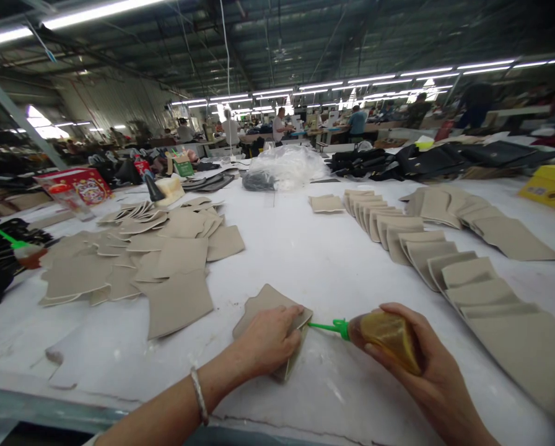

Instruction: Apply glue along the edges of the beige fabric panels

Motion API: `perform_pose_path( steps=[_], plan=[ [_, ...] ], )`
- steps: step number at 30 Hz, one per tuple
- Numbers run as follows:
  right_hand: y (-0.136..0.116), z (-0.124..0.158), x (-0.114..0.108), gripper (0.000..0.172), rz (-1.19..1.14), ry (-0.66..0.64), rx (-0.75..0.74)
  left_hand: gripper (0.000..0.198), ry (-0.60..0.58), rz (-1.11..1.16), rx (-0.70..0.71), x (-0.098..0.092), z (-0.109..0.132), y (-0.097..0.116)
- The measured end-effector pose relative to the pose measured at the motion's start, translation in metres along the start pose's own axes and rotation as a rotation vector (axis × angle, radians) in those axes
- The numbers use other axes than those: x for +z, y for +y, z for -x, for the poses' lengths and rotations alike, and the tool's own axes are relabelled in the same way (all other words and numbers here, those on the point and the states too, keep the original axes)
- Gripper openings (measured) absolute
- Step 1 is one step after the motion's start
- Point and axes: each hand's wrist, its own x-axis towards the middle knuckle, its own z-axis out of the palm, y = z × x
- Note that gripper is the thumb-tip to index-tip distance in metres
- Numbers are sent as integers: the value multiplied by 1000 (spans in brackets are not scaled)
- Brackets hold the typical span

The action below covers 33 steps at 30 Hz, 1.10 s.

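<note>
In the head view, the left hand (270,337) lies flat and spread on a small stack of beige pieces (263,303), pressing it down on the white table (305,248) near the front edge. The right hand (412,353) is wrapped closed around a glue bottle (389,334) with amber liquid. The green nozzle (326,326) of the bottle touches, or almost touches, the right edge of the stack, just beside the left fingers.

The bottle lies nearly horizontal. Its long axis runs from right to left, and the nozzle points left, toward the stack. The stack itself is turned at a diagonal, with one corner pointing away from the person.

To do this step well, it seems best that the left hand keeps the pieces firm while the nozzle follows the edge with light, even pressure, so that the glue line stays thin.

A loose heap of beige pieces (166,260) lies to the left, and an overlapping row (426,248) runs along the right.
</note>
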Motion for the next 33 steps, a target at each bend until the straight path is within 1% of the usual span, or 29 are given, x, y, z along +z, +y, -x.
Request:
perform_pose_path(
  steps=[5, 9, 13, 15, 19, 21, 25, 29, 33],
  plan=[
    [-7, 13, 3, 42, -66, -68, 60, 49, 1, -4, -1, -1, -1, 2],
    [-10, 17, 4, 39, -62, -47, 82, 49, 2, -8, -2, -2, 0, 2],
    [-10, 18, 4, 38, -71, -88, 66, 48, 12, -5, 6, -1, 0, 0],
    [-9, 18, 4, 37, -67, -85, 55, 48, 15, -3, 10, 0, 0, 0],
    [-7, 16, 3, 39, -37, -52, 42, 48, 12, -10, -5, 0, 0, 0],
    [-8, 18, 4, 39, -50, -60, 48, 48, 10, -10, -12, 0, 0, 1],
    [-13, 25, 8, 39, -132, -97, 111, 48, 16, -4, -6, 0, 1, 0],
    [-18, 30, 9, 42, -150, -74, 175, 48, 19, -11, -9, 1, 1, 0],
    [-14, 33, 7, 44, -188, -122, 194, 46, 11, -22, -21, 0, 1, 2]
  ],
)
